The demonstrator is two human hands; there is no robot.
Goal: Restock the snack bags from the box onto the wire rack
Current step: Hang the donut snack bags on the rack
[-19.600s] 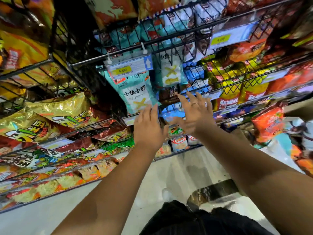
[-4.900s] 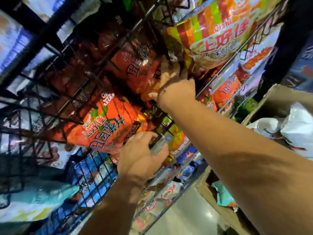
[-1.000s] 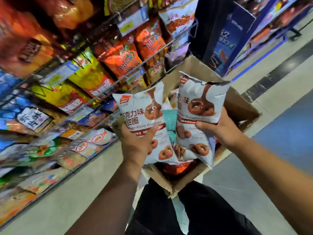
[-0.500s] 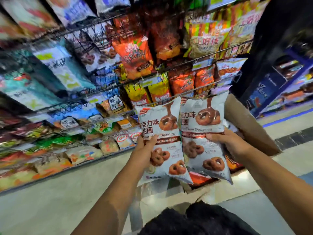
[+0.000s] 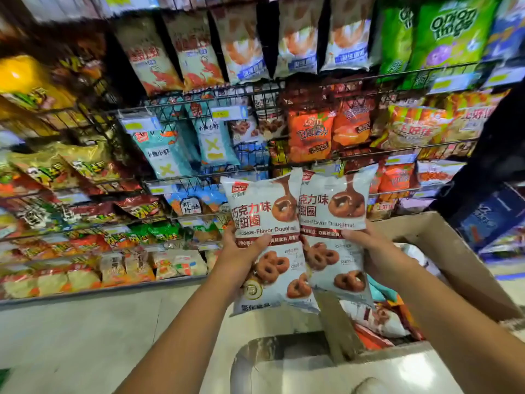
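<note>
I hold two white bags of chocolate-flavour doughnuts side by side in front of the wire rack (image 5: 216, 92). My left hand (image 5: 241, 254) grips the left doughnut bag (image 5: 267, 214) at its middle. My right hand (image 5: 377, 254) grips the right doughnut bag (image 5: 338, 200), which overlaps the left one slightly. The open cardboard box (image 5: 443, 243) stands at the lower right, with more snack bags (image 5: 377, 319) inside. On the rack's middle shelf, a matching doughnut bag (image 5: 255, 127) sits between teal bags and orange bags.
The rack's shelves are packed with bags: teal shrimp snacks (image 5: 167, 155), orange crisps (image 5: 309, 135), green onion rings (image 5: 449, 32). Pale floor (image 5: 85, 336) runs along the rack's base. A blue display (image 5: 491, 217) stands at the far right.
Both hands have lifted the two doughnut bags out of the box and up toward the rack. My view has swung left to face the shelves.
</note>
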